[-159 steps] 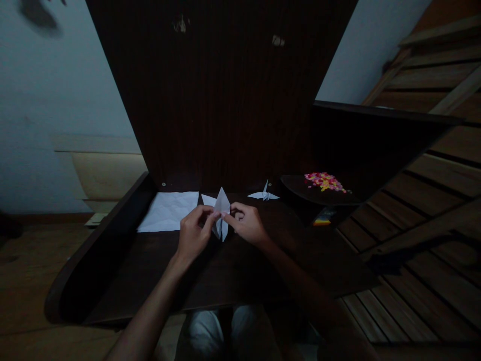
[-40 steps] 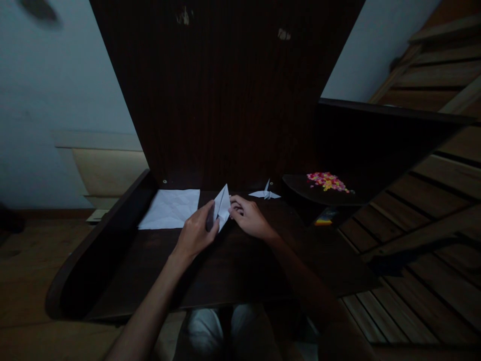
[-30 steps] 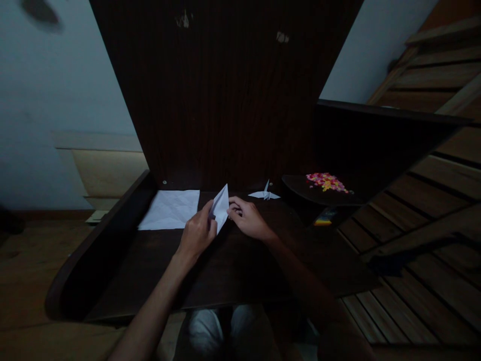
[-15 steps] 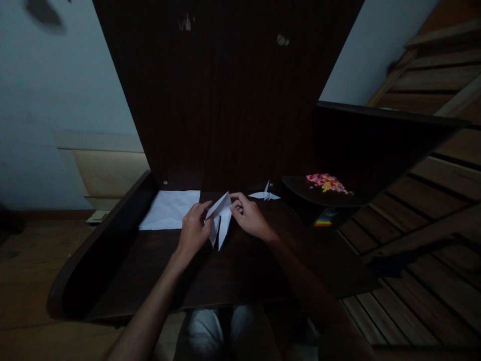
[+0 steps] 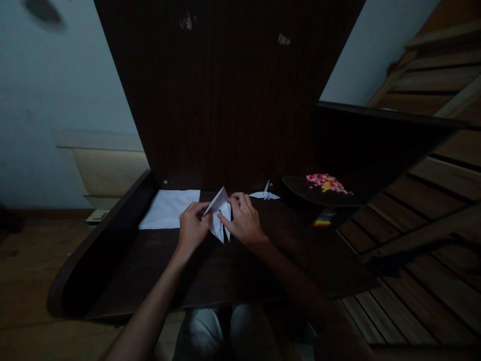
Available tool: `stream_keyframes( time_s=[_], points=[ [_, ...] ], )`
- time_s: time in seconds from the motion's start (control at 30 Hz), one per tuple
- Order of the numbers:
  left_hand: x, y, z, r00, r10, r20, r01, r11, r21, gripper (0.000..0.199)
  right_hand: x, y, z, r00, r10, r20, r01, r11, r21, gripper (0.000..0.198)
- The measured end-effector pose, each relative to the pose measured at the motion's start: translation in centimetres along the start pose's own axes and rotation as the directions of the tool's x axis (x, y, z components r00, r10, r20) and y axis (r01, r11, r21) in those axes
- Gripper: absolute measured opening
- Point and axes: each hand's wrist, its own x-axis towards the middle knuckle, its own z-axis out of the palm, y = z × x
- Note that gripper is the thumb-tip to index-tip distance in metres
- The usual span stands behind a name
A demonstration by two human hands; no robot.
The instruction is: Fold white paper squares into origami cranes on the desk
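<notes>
Between my hands is a folded white sheet of paper (image 5: 217, 228), its peak pointing away from me and two narrow split points toward me. My left hand (image 5: 194, 226) is closed on its left edge. My right hand (image 5: 244, 218) grips the right side, fingers behind and thumb laid across the front near the slit. Just beyond my right hand rests a white paper crane (image 5: 266, 195) with spread wings. Left of my left hand lies a creased flat sheet of white paper (image 5: 169, 208).
All this is on a dark wooden desk (image 5: 150, 271) with a tall back panel and a raised left side. A small corner shelf (image 5: 300, 188) at the right bears a pile of pink, red and yellow bits (image 5: 326, 182). Wooden slats (image 5: 421, 296) stand farther right.
My right thumb has moved from the paper's upper right edge down across its front. The folded paper has turned, and its lower points have swung slightly to the right.
</notes>
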Motion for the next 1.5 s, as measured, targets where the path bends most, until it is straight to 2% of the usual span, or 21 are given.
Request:
stream_keyframes(
  time_s=[0.2, 0.43, 0.63, 0.77, 0.87, 0.97, 1.03, 1.1, 1.17, 1.23, 1.3, 1.33, 1.4, 1.47, 1.5],
  points=[
    [0.0, 0.6, 0.0, 1.000, 0.025, 0.018, -0.025, 1.000, -0.009, 0.029, 0.0, -0.3, 0.7, 1.000, 0.022, -0.007, -0.023, 0.995, -0.098, 0.020],
    [0.4, 0.5, -0.2, 0.998, -0.023, 0.067, 0.017, 0.996, 0.089, 0.026, -0.2, 0.2, 1.6, 1.000, 0.012, 0.009, -0.012, 0.999, -0.030, 0.012],
    [1.1, 0.5, -1.1, 0.984, -0.044, 0.173, 0.002, 0.972, 0.237, 0.024, 0.4, 1.1, 0.8, 0.998, 0.030, 0.057, -0.037, 0.990, 0.133, 0.015],
    [1.6, 0.4, -1.7, 0.971, -0.104, 0.216, 0.025, 0.939, 0.342, 0.026, 1.0, 1.7, 0.0, 0.998, 0.054, 0.030, -0.060, 0.955, 0.290, 0.014],
    [2.1, 0.0, -2.1, 0.966, -0.108, 0.233, 0.027, 0.945, 0.326, 0.029, 1.5, 2.3, -0.7, 0.995, 0.087, 0.057, -0.102, 0.905, 0.413, 0.013],
    [2.6, -0.2, -2.8, 0.951, -0.128, 0.282, 0.046, 0.959, 0.280, 0.031, 1.9, 3.0, -1.3, 0.979, 0.154, 0.135, -0.203, 0.826, 0.527, 0.012],
    [3.0, -0.4, -3.3, 0.928, -0.147, 0.343, 0.074, 0.973, 0.217, 0.034, 2.3, 3.7, -1.7, 0.967, 0.174, 0.187, -0.252, 0.770, 0.586, 0.012],
    [3.3, -0.4, -3.8, 0.885, -0.142, 0.442, 0.105, 0.989, 0.108, 0.035, 2.7, 4.4, -1.8, 0.954, 0.156, 0.255, -0.288, 0.709, 0.644, 0.010],
    [3.5, -0.3, -4.2, 0.822, -0.131, 0.554, 0.174, 0.984, -0.026, 0.033, 3.3, 5.1, -1.8, 0.921, 0.151, 0.358, -0.371, 0.619, 0.692, 0.010],
    [3.5, -0.2, -4.5, 0.739, -0.130, 0.661, 0.289, 0.947, -0.137, 0.028, 4.0, 5.8, -1.6, 0.875, 0.149, 0.461, -0.463, 0.541, 0.703, 0.011],
    [3.4, -0.1, -4.5, 0.663, -0.140, 0.735, 0.401, 0.896, -0.190, 0.023, 4.6, 6.2, -1.2, 0.833, 0.145, 0.534, -0.529, 0.490, 0.693, 0.014],
    [3.3, -0.2, -4.4, 0.639, -0.150, 0.754, 0.443, 0.873, -0.202, 0.022, 4.8, 6.3, -1.1, 0.824, 0.154, 0.546, -0.546, 0.473, 0.691, 0.013],
    [3.1, -0.5, -4.1, 0.627, -0.185, 0.757, 0.509, 0.832, -0.219, 0.023, 4.9, 6.1, -1.0, 0.850, 0.220, 0.479, -0.524, 0.459, 0.718, 0.011],
    [2.8, -0.9, -3.8, 0.638, -0.234, 0.734, 0.569, 0.786, -0.243, 0.024, 4.5, 5.3, -1.2, 0.903, 0.324, 0.282, -0.417, 0.500, 0.759, 0.010],
    [2.7, -1.1, -3.7, 0.640, -0.263, 0.722, 0.596, 0.764, -0.249, 0.022, 4.0, 4.7, -1.5, 0.922, 0.353, 0.158, -0.342, 0.553, 0.760, 0.012]
  ],
)
